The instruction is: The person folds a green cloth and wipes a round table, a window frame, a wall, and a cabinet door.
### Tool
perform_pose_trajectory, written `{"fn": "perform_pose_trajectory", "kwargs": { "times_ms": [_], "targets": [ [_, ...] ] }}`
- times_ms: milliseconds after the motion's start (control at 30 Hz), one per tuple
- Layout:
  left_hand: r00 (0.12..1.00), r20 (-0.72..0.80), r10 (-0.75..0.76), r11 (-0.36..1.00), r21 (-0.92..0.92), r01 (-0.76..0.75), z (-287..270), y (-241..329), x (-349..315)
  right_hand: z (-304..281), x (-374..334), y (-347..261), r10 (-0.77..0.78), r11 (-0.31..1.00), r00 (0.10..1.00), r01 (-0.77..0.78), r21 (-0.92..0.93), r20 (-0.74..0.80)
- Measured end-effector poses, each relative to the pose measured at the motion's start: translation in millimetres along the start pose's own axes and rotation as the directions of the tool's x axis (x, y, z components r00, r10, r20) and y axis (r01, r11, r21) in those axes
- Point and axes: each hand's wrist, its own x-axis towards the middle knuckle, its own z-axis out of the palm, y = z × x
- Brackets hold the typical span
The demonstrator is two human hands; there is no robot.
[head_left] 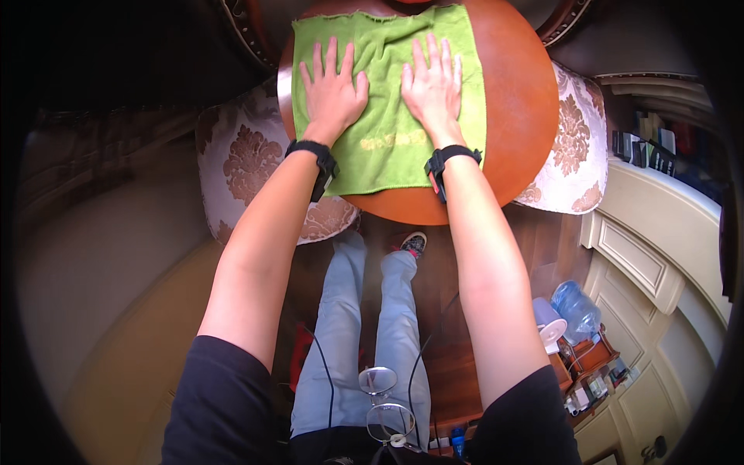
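The cream panelled cabinet [666, 225] curves along the right side of the view, with items standing on top. Next in size is the round, orange-brown surface [521, 101], flanked by 2 chairs: the left seat [249, 167] and the right seat [572, 132] are both pale with brown floral patterns. The person's light blue jeans [399, 325] run up the lower middle, over dark wooden flooring [558, 240].

The green cloth [381, 105] lies spread over the left and middle part of the surface, its near left corner reaching the rim. It is wrinkled between the hands and toward the far edge, and bears a pale yellow marking nearer the person.

Both hands lie palm down on the cloth, apart from each other: the left hand [333, 101] on its left part, the right hand [434, 93] near its right edge. On each, the 4 fingers are fanned apart and straight, pointing away from the person, with the thumb turned inward.

Smaller still are a clear blue water bottle [577, 311] low on the right, 2 black wristbands [324, 167], a patterned shoe [416, 245] and thin-framed glasses [391, 420] at the lower middle.
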Motion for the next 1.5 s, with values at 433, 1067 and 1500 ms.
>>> {"fn": "perform_pose_trajectory", "kwargs": {
  "times_ms": [433,1067,1500],
  "targets": [
    [0.955,0.216,0.204,0.977,-0.105,-0.185,-38.2,145.2,-129.0,-110.3,-168.3,88.1,-0.054,0.991,0.987,0.034,0.129,0.154],
    [0.954,0.073,0.292,0.946,-0.170,-0.276,21.7,180.1,51.0,-71.7,-35.9,146.7,0.145,0.989,0.983,-0.142,-0.029,0.116],
    [0.981,-0.044,0.189,0.954,-0.228,-0.194,75.6,181.2,199.4,-9.1,112.9,174.0,0.118,0.992,0.991,-0.116,-0.043,0.062]
  ]
}}
